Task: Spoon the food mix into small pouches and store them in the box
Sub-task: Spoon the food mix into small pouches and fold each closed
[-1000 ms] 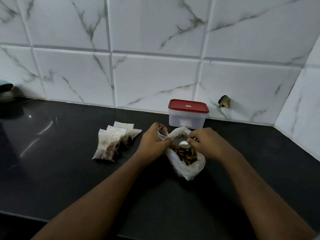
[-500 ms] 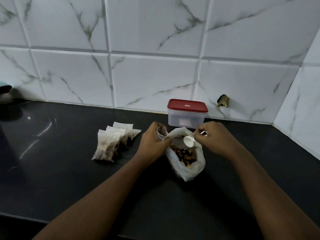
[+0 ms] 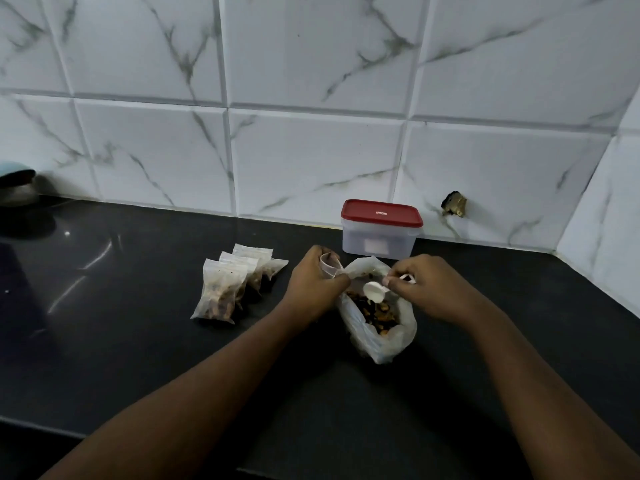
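A clear plastic bag [image 3: 377,336] of brown food mix stands open on the black counter. My left hand [image 3: 313,284] grips an empty small clear pouch [image 3: 329,266] at the bag's left rim. My right hand [image 3: 427,289] pinches the handle of a white plastic spoon [image 3: 373,291], whose bowl hangs over the mix and looks empty. Three filled small pouches [image 3: 227,289] lean together to the left. A clear box with a red lid [image 3: 381,226] stands shut against the wall behind the bag.
The black counter [image 3: 138,341] meets a white marble-tiled wall behind and at the right corner. A dark round object [image 3: 15,187] sits at the far left edge. A small broken hole [image 3: 454,204] marks the wall right of the box.
My right hand has lifted out of the bag and drawn back to the right, bringing the white spoon up above the mix. The left hand holds still.
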`<state>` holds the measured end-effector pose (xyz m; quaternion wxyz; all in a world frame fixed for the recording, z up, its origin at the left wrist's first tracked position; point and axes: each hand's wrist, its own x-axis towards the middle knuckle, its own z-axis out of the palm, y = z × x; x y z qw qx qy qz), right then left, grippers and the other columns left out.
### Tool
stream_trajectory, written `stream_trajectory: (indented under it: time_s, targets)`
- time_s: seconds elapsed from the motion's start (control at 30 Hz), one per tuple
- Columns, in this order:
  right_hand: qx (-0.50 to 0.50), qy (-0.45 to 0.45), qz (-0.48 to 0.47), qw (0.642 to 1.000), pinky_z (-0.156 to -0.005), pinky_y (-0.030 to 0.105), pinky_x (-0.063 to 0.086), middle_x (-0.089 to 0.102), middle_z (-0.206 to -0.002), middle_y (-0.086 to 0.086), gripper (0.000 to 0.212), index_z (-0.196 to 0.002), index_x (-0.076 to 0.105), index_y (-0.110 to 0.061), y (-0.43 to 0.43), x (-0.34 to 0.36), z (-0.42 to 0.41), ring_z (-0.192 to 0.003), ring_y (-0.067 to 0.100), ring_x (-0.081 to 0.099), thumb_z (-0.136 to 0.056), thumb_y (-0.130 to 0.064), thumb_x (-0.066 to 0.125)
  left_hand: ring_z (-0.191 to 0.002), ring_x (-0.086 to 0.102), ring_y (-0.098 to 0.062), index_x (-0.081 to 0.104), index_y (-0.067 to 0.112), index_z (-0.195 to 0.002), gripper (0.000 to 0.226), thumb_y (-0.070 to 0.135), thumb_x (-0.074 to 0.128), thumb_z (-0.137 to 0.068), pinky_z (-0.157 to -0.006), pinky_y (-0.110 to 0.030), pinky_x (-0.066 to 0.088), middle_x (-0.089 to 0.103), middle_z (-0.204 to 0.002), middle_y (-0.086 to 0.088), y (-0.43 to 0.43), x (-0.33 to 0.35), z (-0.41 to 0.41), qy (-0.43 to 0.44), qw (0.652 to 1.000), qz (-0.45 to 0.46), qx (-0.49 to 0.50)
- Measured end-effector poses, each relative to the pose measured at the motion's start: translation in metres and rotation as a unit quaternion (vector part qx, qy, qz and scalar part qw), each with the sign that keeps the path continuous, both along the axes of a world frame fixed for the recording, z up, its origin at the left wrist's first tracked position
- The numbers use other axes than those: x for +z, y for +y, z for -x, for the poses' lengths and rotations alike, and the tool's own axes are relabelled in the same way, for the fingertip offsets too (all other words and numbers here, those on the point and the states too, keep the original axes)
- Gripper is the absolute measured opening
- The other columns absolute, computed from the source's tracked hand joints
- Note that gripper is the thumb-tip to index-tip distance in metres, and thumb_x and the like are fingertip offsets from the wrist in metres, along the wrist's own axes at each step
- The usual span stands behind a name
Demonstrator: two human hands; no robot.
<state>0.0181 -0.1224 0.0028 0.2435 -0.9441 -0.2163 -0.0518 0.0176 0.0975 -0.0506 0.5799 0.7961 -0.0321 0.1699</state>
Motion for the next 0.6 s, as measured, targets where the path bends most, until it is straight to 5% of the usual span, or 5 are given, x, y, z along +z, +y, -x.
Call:
stream_trajectory:
  time_s: [0.27,0.4,0.5,0.6]
  targets:
    - [-0.012,-0.026,-0.063,0.998,-0.066,0.023,0.048,0.073,-0.084,-0.01,0.013,-0.091,0.078,-0.025,-0.007,0.002,-0.004,-0.075,0.002,0.067,-0.097,-0.031,0.068,-0.093,0.069,-0.015,0.061,0.028,-0.102,0.025,0.017,0.077,-0.085,-0.08,-0.039,0.062,0.069,-0.099,0.007,0.002,-0.012,0.004,-0.032,0.999,0.031,0.002]
    - [-0.005,-0.007,0.004,1.0,-0.073,0.034,0.058,0.074,-0.089,-0.007,0.014,-0.101,0.08,-0.025,0.0,-0.008,-0.007,-0.079,0.009,0.069,-0.099,-0.03,0.066,-0.092,0.069,-0.012,0.062,0.026,-0.101,0.025,0.015,0.077,-0.086,-0.074,-0.031,0.06,0.068,-0.098,0.008,0.002,-0.009,0.006,-0.037,0.999,0.027,-0.004]
    - [-0.029,-0.05,-0.037,0.998,-0.066,0.024,0.049,0.074,-0.088,-0.008,0.015,-0.1,0.08,-0.023,-0.003,-0.005,-0.008,-0.076,0.004,0.067,-0.099,-0.028,0.066,-0.09,0.068,-0.008,0.061,0.025,-0.104,0.025,0.016,0.077,-0.088,-0.069,-0.023,0.058,0.067,-0.101,0.007,0.003,-0.008,0.008,-0.036,0.999,0.018,-0.008]
    - [-0.001,0.009,-0.054,0.999,-0.068,0.022,0.047,0.074,-0.086,-0.01,0.011,-0.094,0.079,-0.027,-0.004,-0.002,-0.004,-0.077,0.002,0.068,-0.097,-0.03,0.069,-0.091,0.067,-0.01,0.061,0.024,-0.103,0.024,0.017,0.077,-0.087,-0.073,-0.026,0.059,0.068,-0.1,0.007,0.003,-0.008,0.008,-0.039,0.999,0.011,-0.003]
